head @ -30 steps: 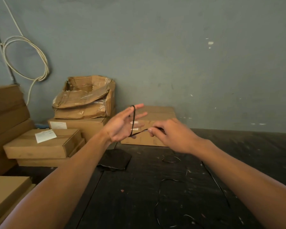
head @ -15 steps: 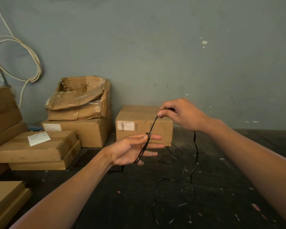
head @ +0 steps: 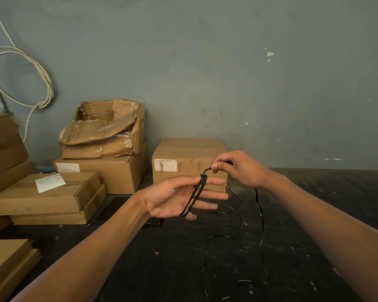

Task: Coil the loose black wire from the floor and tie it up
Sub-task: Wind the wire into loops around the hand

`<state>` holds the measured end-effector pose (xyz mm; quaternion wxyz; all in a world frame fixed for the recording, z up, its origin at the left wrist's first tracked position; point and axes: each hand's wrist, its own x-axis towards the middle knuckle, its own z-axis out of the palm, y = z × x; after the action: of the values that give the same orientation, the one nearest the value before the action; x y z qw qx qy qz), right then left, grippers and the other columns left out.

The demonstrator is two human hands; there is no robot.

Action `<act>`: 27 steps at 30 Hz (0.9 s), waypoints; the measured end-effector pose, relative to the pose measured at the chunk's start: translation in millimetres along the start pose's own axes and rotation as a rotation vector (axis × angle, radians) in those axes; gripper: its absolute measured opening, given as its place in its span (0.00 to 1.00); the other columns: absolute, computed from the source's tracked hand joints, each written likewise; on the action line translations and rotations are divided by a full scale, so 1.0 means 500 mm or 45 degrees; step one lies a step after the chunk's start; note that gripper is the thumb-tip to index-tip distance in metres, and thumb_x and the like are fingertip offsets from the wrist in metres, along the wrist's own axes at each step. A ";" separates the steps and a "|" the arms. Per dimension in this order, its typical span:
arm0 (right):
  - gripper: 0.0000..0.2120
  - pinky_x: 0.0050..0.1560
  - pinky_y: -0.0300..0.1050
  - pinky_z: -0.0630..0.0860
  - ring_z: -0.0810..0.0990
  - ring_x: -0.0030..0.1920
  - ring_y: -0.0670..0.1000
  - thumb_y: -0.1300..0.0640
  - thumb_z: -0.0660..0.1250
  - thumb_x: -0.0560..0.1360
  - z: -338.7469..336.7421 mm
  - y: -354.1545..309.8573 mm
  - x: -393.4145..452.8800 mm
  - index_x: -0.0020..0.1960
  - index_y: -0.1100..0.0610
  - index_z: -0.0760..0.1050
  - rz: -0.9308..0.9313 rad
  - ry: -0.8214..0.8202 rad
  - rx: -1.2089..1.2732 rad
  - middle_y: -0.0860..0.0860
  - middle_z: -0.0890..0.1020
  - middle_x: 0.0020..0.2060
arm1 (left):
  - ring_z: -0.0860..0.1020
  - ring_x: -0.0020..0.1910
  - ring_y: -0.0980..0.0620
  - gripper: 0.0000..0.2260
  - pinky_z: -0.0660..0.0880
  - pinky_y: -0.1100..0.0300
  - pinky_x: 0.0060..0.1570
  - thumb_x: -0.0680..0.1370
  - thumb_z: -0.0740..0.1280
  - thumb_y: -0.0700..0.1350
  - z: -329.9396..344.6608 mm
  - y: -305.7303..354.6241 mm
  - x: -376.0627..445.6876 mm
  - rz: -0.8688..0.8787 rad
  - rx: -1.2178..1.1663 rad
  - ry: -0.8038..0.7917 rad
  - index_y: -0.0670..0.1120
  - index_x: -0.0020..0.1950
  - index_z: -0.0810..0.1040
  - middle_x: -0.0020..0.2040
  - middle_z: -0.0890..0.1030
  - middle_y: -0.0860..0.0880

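A thin black wire (head: 195,196) is wound in a couple of turns across the palm of my left hand (head: 177,198), which is held flat with fingers stretched out to the right. My right hand (head: 238,168) pinches the wire between thumb and forefinger just above the left fingertips. From the right hand the wire's loose remainder (head: 259,203) hangs down and trails in loops over the dark floor (head: 183,264).
Cardboard boxes (head: 189,162) stand against the grey wall, with a stack (head: 100,166) and flat boxes (head: 46,195) to the left. A white cable coil (head: 26,77) hangs on the wall at far left. More cardboard (head: 7,260) lies at the lower left.
My right hand has come down from above to just over the left fingertips, laying another turn of wire across the left palm. The left hand has stayed roughly in place.
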<state>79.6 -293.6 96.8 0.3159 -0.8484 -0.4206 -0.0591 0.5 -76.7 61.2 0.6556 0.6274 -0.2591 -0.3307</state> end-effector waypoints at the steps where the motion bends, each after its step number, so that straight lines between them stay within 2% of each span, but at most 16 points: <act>1: 0.10 0.53 0.60 0.77 0.82 0.45 0.55 0.55 0.63 0.80 0.010 0.010 -0.005 0.46 0.55 0.80 0.011 -0.001 0.042 0.52 0.84 0.41 | 0.65 0.75 0.41 0.23 0.52 0.33 0.70 0.79 0.59 0.58 0.000 0.005 0.000 0.027 -0.016 0.010 0.56 0.75 0.68 0.76 0.69 0.45; 3: 0.12 0.50 0.58 0.78 0.82 0.45 0.54 0.54 0.60 0.81 0.035 0.024 -0.016 0.46 0.57 0.79 0.038 -0.008 0.114 0.53 0.84 0.42 | 0.66 0.74 0.40 0.23 0.50 0.29 0.70 0.80 0.58 0.57 -0.003 0.017 -0.001 0.095 -0.067 0.041 0.57 0.75 0.67 0.75 0.69 0.45; 5: 0.11 0.50 0.49 0.78 0.81 0.45 0.41 0.55 0.58 0.81 0.068 0.032 -0.028 0.47 0.53 0.79 0.066 -0.023 0.164 0.42 0.83 0.41 | 0.66 0.74 0.38 0.22 0.51 0.27 0.69 0.81 0.57 0.57 -0.009 0.030 0.000 0.171 -0.109 0.055 0.57 0.75 0.66 0.76 0.68 0.44; 6: 0.11 0.52 0.48 0.79 0.80 0.45 0.39 0.56 0.58 0.82 0.088 0.033 -0.032 0.47 0.50 0.78 0.092 -0.028 0.171 0.41 0.82 0.41 | 0.65 0.74 0.37 0.22 0.52 0.26 0.67 0.81 0.57 0.57 -0.012 0.036 0.001 0.204 -0.124 0.057 0.57 0.76 0.66 0.76 0.68 0.44; 8: 0.11 0.55 0.49 0.79 0.81 0.47 0.44 0.58 0.57 0.82 0.128 0.026 -0.039 0.48 0.50 0.77 0.127 -0.046 0.209 0.45 0.82 0.43 | 0.65 0.74 0.36 0.22 0.53 0.25 0.66 0.82 0.54 0.57 -0.018 0.046 0.006 0.255 -0.152 0.059 0.58 0.76 0.64 0.76 0.68 0.43; 10: 0.11 0.50 0.45 0.78 0.80 0.42 0.41 0.56 0.56 0.83 0.164 0.010 -0.046 0.49 0.48 0.76 0.107 -0.052 0.285 0.42 0.81 0.40 | 0.65 0.73 0.34 0.22 0.62 0.26 0.64 0.82 0.54 0.57 -0.026 0.053 0.011 0.289 -0.189 0.066 0.59 0.76 0.64 0.76 0.67 0.42; 12: 0.11 0.39 0.41 0.74 0.75 0.33 0.40 0.54 0.55 0.83 0.197 -0.007 -0.055 0.49 0.45 0.75 0.113 -0.067 0.355 0.39 0.78 0.33 | 0.65 0.73 0.33 0.21 0.69 0.28 0.60 0.81 0.55 0.57 -0.036 0.060 0.014 0.315 -0.244 0.102 0.60 0.75 0.65 0.76 0.67 0.42; 14: 0.10 0.35 0.46 0.72 0.72 0.30 0.44 0.51 0.55 0.83 0.226 -0.017 -0.062 0.50 0.45 0.74 0.147 -0.117 0.387 0.43 0.76 0.31 | 0.66 0.73 0.33 0.21 0.68 0.26 0.59 0.81 0.54 0.58 -0.053 0.066 0.012 0.339 -0.263 0.181 0.62 0.75 0.65 0.76 0.67 0.43; 16: 0.11 0.34 0.42 0.71 0.72 0.29 0.41 0.51 0.54 0.83 0.250 -0.024 -0.072 0.55 0.47 0.75 0.137 -0.232 0.337 0.44 0.76 0.31 | 0.68 0.71 0.33 0.20 0.63 0.22 0.58 0.82 0.53 0.58 -0.074 0.071 0.005 0.389 -0.276 0.290 0.63 0.74 0.66 0.75 0.69 0.43; 18: 0.12 0.36 0.35 0.66 0.74 0.31 0.34 0.52 0.53 0.84 0.265 -0.035 -0.080 0.59 0.50 0.75 0.127 -0.339 0.311 0.34 0.78 0.32 | 0.70 0.70 0.34 0.19 0.60 0.20 0.56 0.82 0.52 0.58 -0.096 0.075 -0.004 0.438 -0.292 0.397 0.63 0.72 0.69 0.73 0.72 0.44; 19: 0.13 0.38 0.34 0.66 0.74 0.34 0.32 0.51 0.53 0.84 0.266 -0.041 -0.082 0.60 0.50 0.74 0.124 -0.361 0.294 0.30 0.77 0.33 | 0.71 0.69 0.34 0.19 0.61 0.20 0.55 0.82 0.53 0.59 -0.106 0.075 -0.009 0.454 -0.299 0.451 0.64 0.71 0.70 0.73 0.73 0.44; 21: 0.14 0.47 0.41 0.71 0.74 0.41 0.34 0.49 0.53 0.84 0.258 -0.055 -0.078 0.62 0.50 0.74 0.098 -0.368 0.230 0.34 0.77 0.38 | 0.72 0.69 0.33 0.19 0.64 0.20 0.54 0.81 0.54 0.59 -0.122 0.069 -0.016 0.471 -0.335 0.568 0.64 0.71 0.70 0.72 0.73 0.44; 23: 0.15 0.54 0.48 0.74 0.76 0.49 0.41 0.48 0.52 0.84 0.244 -0.070 -0.071 0.62 0.49 0.74 0.052 -0.386 0.136 0.40 0.79 0.47 | 0.71 0.69 0.32 0.19 0.65 0.19 0.55 0.81 0.54 0.59 -0.133 0.057 -0.019 0.483 -0.384 0.688 0.64 0.72 0.69 0.73 0.72 0.43; 25: 0.15 0.55 0.51 0.75 0.78 0.53 0.47 0.47 0.52 0.83 0.233 -0.085 -0.067 0.62 0.49 0.74 0.010 -0.409 0.030 0.48 0.80 0.51 | 0.70 0.69 0.30 0.19 0.66 0.20 0.54 0.82 0.52 0.59 -0.140 0.043 -0.016 0.523 -0.427 0.777 0.64 0.73 0.67 0.73 0.72 0.43; 27: 0.16 0.51 0.49 0.74 0.77 0.51 0.48 0.46 0.51 0.83 0.224 -0.097 -0.065 0.61 0.50 0.74 -0.026 -0.395 -0.067 0.48 0.79 0.48 | 0.68 0.70 0.30 0.20 0.68 0.20 0.51 0.82 0.51 0.60 -0.142 0.031 -0.012 0.566 -0.487 0.825 0.64 0.74 0.65 0.73 0.71 0.43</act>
<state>3.9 -228.5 19.3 0.2241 -0.8510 -0.4714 0.0582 52.0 -26.0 71.3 0.8626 0.4952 -0.1028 -0.0097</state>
